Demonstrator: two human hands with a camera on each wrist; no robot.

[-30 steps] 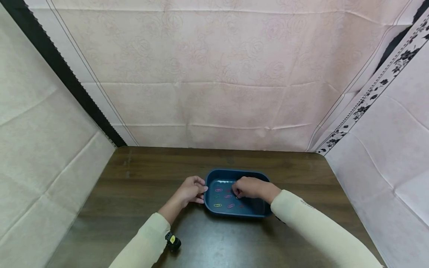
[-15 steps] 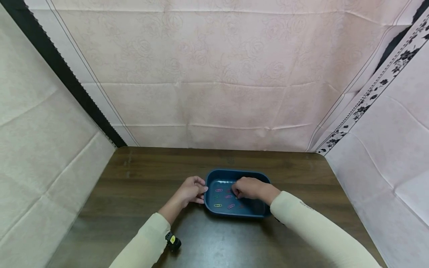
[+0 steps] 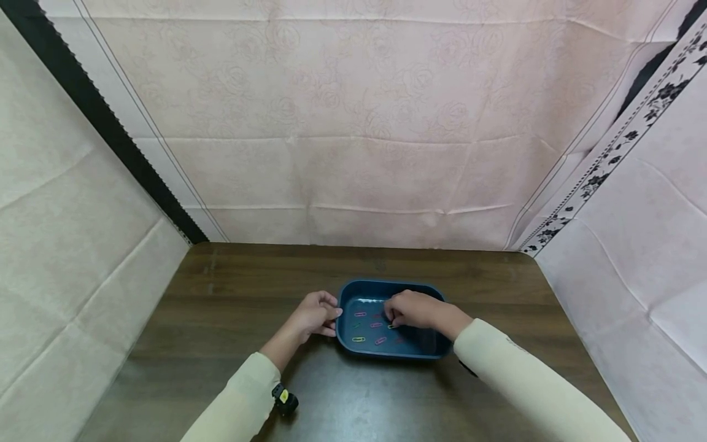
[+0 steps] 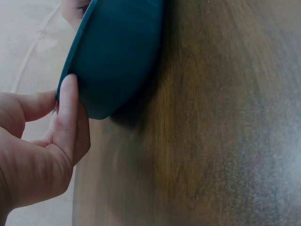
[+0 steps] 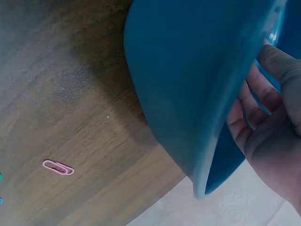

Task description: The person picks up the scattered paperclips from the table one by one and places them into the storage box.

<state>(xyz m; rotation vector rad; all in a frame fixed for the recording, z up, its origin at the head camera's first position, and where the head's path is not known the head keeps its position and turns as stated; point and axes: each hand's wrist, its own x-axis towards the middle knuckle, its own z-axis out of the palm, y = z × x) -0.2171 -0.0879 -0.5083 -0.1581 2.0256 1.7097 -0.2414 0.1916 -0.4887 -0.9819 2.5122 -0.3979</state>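
A dark blue rectangular tray (image 3: 381, 352) sits on the wooden table. My left hand (image 3: 315, 316) pinches its left rim, thumb on the inner side and fingers outside, as the left wrist view shows. My right hand (image 3: 415, 309) reaches over the right side into the tray, fingers bent down to the floor. A yellow paper clip (image 3: 391, 326) shows right at its thumb and fingertips. In the right wrist view the fingertips are partly hidden behind the tray wall. Left of that hand lie several paper clips, among them a yellow one (image 3: 358, 339) and a pink one (image 3: 360, 314).
On the table outside the tray, the right wrist view shows a pink paper clip (image 5: 58, 167), with bits of green and blue at the frame's edge. The wooden table (image 3: 248, 276) ends at a pale cloth backdrop (image 3: 353, 184); cloth also hangs at both sides.
My right hand and forearm have shifted slightly to the right, and more of the yellow paper clip at its fingertips shows. The left hand and the tray stay put.
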